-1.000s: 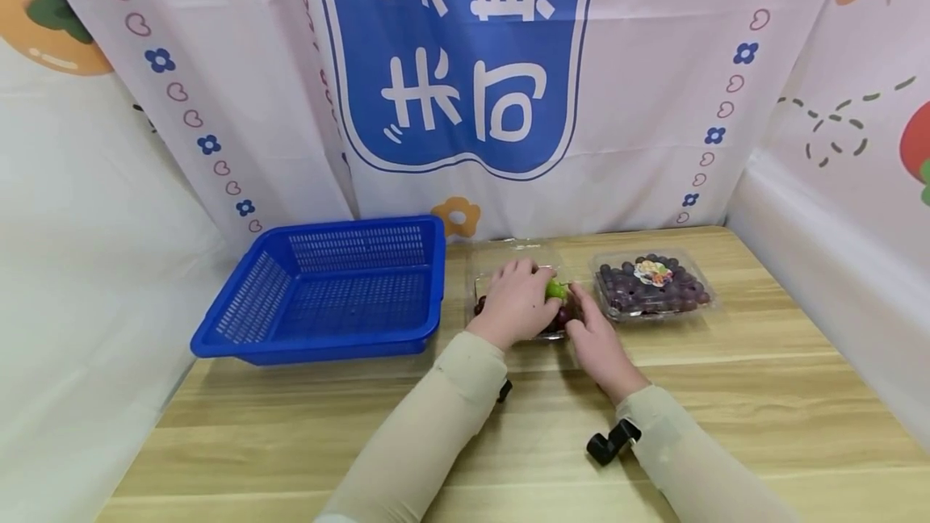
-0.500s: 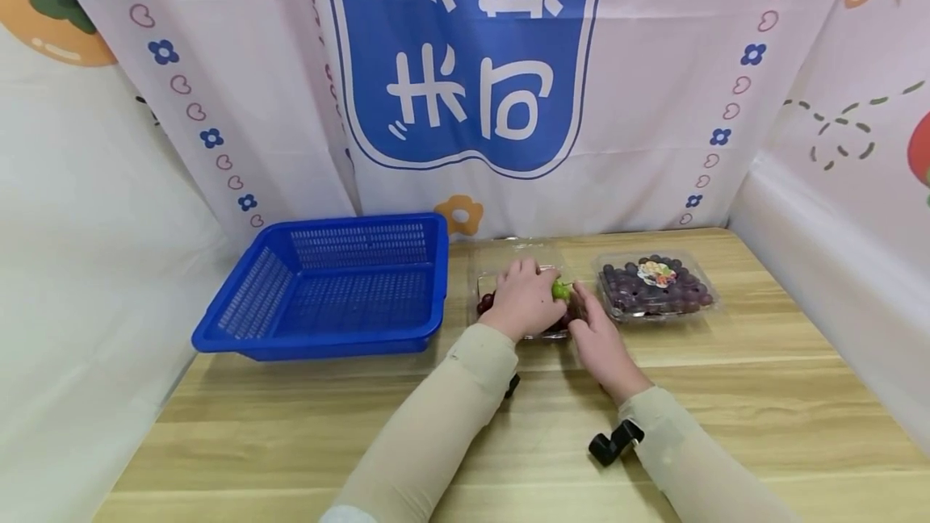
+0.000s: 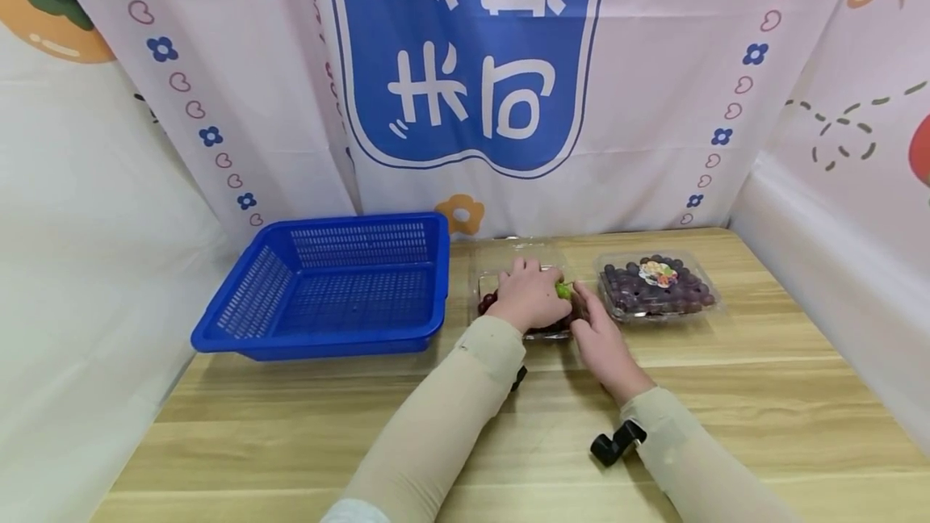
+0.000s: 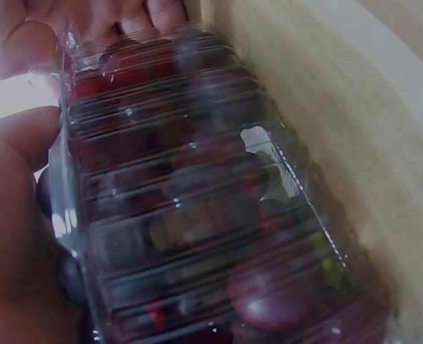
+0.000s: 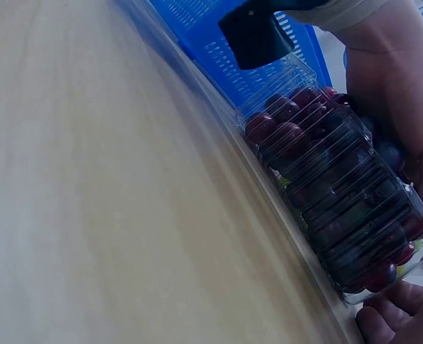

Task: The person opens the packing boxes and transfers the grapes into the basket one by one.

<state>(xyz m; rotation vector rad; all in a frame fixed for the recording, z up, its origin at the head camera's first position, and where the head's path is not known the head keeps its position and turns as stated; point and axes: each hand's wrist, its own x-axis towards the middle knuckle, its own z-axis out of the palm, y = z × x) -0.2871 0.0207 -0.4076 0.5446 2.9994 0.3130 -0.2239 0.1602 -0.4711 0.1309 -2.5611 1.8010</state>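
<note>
An open clear plastic box [image 5: 326, 186] of dark red grapes [image 3: 487, 302] stands at the back middle of the table, its lid [image 3: 517, 252] folded back. My left hand [image 3: 529, 299] reaches over it from above, fingers bent down over the grapes and mostly hiding them. Beside its index finger shows a green grape [image 3: 563, 290] with a thin stem. In the left wrist view, thumb and fingers lie along the box's upper edge, behind its ribbed wall. My right hand [image 3: 605, 347] touches the box's right side, index finger fairly straight and thumb near the front corner.
A blue perforated basket [image 3: 320, 347] stands left of the box. To the right lies a second, closed clear box [image 3: 657, 301] of dark grapes with a round label. A printed cloth [image 3: 647, 103] hangs behind the wooden table [image 3: 363, 442].
My left hand has shifted slightly right and toward me over the open box. The right hand stays at the box's side; the view has moved a little.
</note>
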